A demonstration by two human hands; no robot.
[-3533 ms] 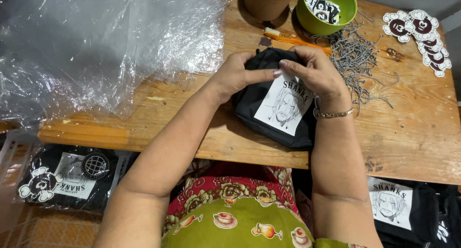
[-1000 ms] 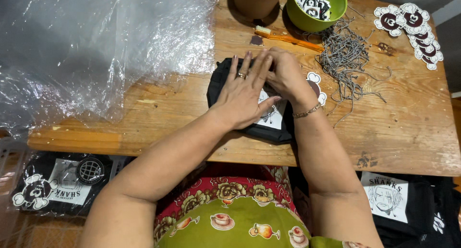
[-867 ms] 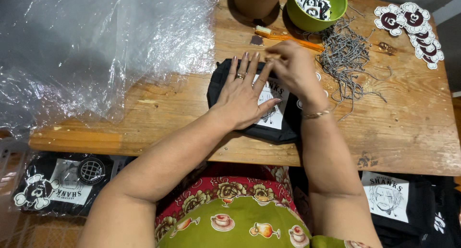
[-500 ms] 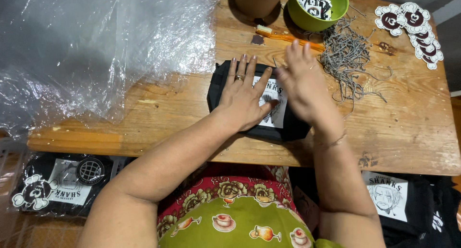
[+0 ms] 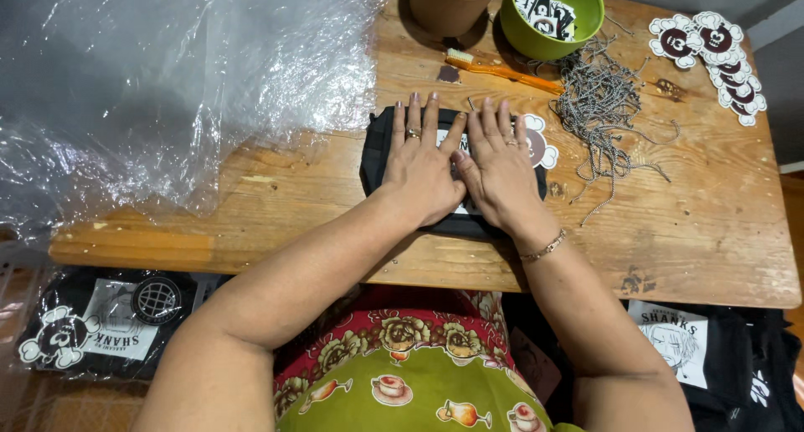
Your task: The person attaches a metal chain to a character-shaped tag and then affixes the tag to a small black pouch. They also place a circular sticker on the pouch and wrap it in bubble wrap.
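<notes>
Left hand (image 5: 425,168) and right hand (image 5: 501,171): flat, side by side on folded black garment (image 5: 377,147). Wooden table (image 5: 712,231); green bowl (image 5: 591,26); cord pile (image 5: 599,97), possibly tag strings; clear plastic sheet (image 5: 167,80).

Head-worn view, steeply down, close

Even, soft daylight and a sharp picture, with glare only on the plastic.

The wooden table (image 5: 687,231) is bright and evenly lit; the two cups at 12 o'clock throw short, soft shadows toward the left. The clear plastic sheet (image 5: 167,89) at 10 o'clock shines with white glare on its wrinkles. The corners at 7 and 5 o'clock are dimmer. The table edges bend a little from the wide lens.
</notes>
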